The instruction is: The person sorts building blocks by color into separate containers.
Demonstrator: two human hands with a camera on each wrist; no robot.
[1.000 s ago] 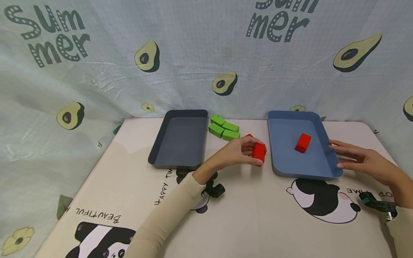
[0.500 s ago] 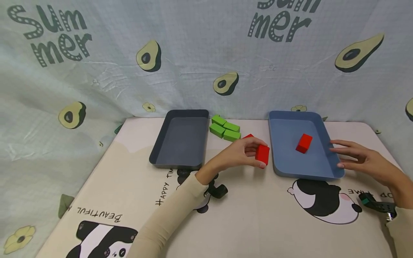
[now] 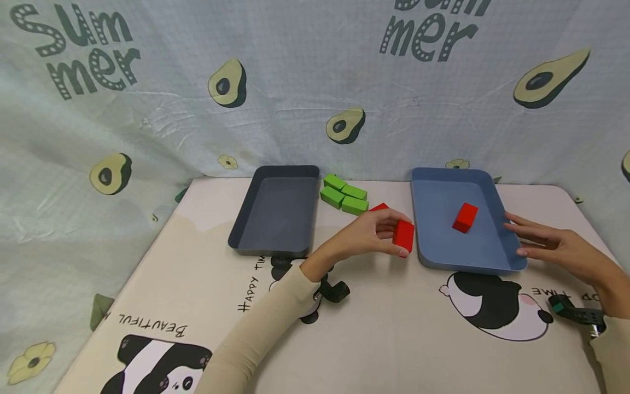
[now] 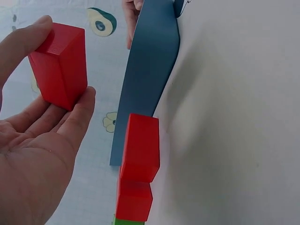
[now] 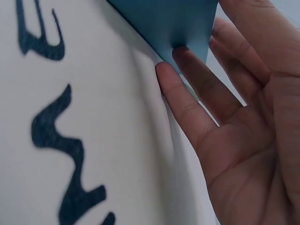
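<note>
My left hand (image 3: 369, 235) pinches a red block (image 3: 403, 236) between thumb and fingers, just left of the blue tray (image 3: 453, 261). In the left wrist view the held block (image 4: 61, 65) is lifted off the table, while two more red blocks (image 4: 141, 147) stand on the table beside the tray. Another red block (image 3: 465, 217) lies inside the blue tray. At the tray's right side is my right hand (image 3: 566, 249), its fingers extended; in the right wrist view its fingertips (image 5: 180, 52) touch the tray's outer wall (image 5: 173, 23).
A dark grey tray (image 3: 236, 241) stands at the left with nothing in it. Several green blocks (image 3: 354, 205) lie grouped between the trays, by the hanging avocado-print cloth (image 3: 285, 82) at the back. The table cover (image 3: 384, 328) carries printed pandas and lettering.
My left hand has lifted the red block away from the other red ones and carried it slightly right, toward the blue tray. My right hand has stayed at the tray's side.
</note>
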